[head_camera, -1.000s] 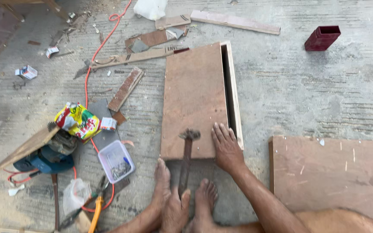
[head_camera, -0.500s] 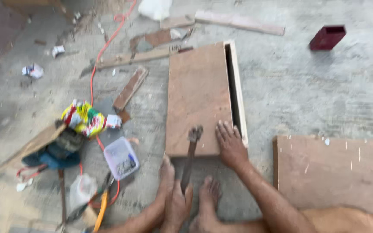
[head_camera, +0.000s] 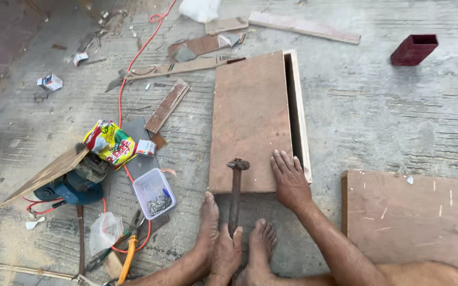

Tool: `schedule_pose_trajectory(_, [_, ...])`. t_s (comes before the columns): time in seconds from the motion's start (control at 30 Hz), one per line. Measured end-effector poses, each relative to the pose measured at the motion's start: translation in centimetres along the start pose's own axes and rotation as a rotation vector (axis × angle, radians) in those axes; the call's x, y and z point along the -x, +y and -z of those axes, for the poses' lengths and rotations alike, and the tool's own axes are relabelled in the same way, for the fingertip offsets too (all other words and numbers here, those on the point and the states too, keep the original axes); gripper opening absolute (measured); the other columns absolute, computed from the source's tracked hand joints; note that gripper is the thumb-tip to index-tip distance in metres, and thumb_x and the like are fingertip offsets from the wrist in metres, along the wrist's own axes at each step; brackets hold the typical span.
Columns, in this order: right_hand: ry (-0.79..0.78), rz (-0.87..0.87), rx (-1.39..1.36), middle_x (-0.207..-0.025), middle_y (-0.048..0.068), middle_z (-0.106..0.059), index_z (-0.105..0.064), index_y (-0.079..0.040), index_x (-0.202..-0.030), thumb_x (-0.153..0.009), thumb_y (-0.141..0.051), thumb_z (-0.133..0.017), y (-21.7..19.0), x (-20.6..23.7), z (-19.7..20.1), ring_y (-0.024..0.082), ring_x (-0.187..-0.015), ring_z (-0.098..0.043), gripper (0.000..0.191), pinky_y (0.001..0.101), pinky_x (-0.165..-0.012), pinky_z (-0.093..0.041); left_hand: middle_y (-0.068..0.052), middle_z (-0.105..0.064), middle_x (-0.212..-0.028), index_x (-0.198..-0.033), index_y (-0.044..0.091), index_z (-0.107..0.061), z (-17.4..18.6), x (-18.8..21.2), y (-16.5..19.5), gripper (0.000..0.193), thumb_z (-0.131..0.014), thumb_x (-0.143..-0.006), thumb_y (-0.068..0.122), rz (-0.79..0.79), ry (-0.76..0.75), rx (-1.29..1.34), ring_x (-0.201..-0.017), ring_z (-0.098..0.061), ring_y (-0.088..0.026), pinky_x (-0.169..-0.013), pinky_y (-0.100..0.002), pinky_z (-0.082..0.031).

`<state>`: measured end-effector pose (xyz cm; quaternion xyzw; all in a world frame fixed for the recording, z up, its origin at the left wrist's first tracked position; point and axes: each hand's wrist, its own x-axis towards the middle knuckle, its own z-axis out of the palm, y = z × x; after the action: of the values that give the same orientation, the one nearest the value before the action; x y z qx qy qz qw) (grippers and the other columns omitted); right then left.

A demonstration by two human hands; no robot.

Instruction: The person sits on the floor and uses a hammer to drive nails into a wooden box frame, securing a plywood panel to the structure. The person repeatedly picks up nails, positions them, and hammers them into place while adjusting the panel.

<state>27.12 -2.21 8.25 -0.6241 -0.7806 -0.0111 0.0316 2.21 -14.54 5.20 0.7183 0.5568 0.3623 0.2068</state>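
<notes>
Left hand (head_camera: 228, 253) hides hammer (head_camera: 235, 196) handle end

I counted one hammer (head_camera: 235, 193) in my left hand (head_camera: 226, 254) and one plywood box (head_camera: 250, 122) under my right hand (head_camera: 291, 182). One more plywood sheet (head_camera: 414, 222) lay near right. Left sat one clear plastic tub of nails (head_camera: 154, 193), one colourful packet (head_camera: 110, 143), one blue power tool (head_camera: 72, 189), one orange cable (head_camera: 128, 79). One dark red box (head_camera: 413, 49) stood far right.
</notes>
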Motion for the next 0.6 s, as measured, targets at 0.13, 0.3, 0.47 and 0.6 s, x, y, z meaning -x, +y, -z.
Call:
schedule_pose_trajectory(0.13, [0.133, 0.009, -0.09, -0.168, 0.01, -0.025, -0.033, -0.005, -0.156, -0.084, -0.004, -0.058, -0.1, -0.2, 0.0, 0.028, -0.157, -0.02, 0.076, 0.0498, -0.127, -0.016, -0.029, -0.002, -0.172, -0.161, -0.009, -0.006, 3.9, -2.8, 2.4, 0.094, -0.053, -0.097, 0.041, 0.099, -0.103, 0.1, -0.161, -0.001, -0.043, -0.128, -0.046, -0.003])
schedule_pose_trajectory(0.3, [-0.124, -0.036, 0.196, -0.169, 0.007, -0.021, -0.029, -0.016, -0.158, -0.08, -0.01, -0.061, -1.0, -1.5, -0.8, 0.027, -0.156, -0.018, 0.085, 0.0549, -0.125, -0.012, -0.021, -0.007, -0.176, -0.163, -0.006, -0.008, 7.3, -5.0, 1.1, 0.105, -0.045, -0.094, 0.064, 0.399, -0.145, 0.555, -0.164, -0.001, -0.033, -0.131, -0.046, -0.003])
schedule_pose_trajectory(0.47, [-0.216, -0.021, 0.122, -0.169, 0.008, -0.021, -0.028, -0.023, -0.156, -0.082, -0.035, -0.072, -3.7, -1.2, 0.0, 0.03, -0.158, -0.018, 0.087, 0.0575, -0.128, -0.016, -0.029, -0.01, -0.167, -0.16, -0.01, 0.0, 8.0, -3.4, 0.4, 0.128, -0.073, -0.078, 0.055, -0.175, 0.157, 0.345, -0.157, -0.009, -0.035, -0.12, -0.055, -0.018])
schedule_pose_trajectory(0.6, [-0.285, 0.067, 0.269, -0.168, 0.013, -0.018, -0.027, -0.023, -0.159, -0.083, -0.04, -0.077, -5.1, -1.2, 0.3, 0.035, -0.154, -0.018, 0.093, 0.0547, -0.125, -0.016, -0.019, -0.075, -0.099, -0.103, 0.004, -0.069, 8.7, -8.5, -5.2, 0.039, -0.045, -0.11, 0.034, 0.647, -0.506, -0.27, -0.091, -0.076, -0.03, -0.081, -0.046, -0.062])
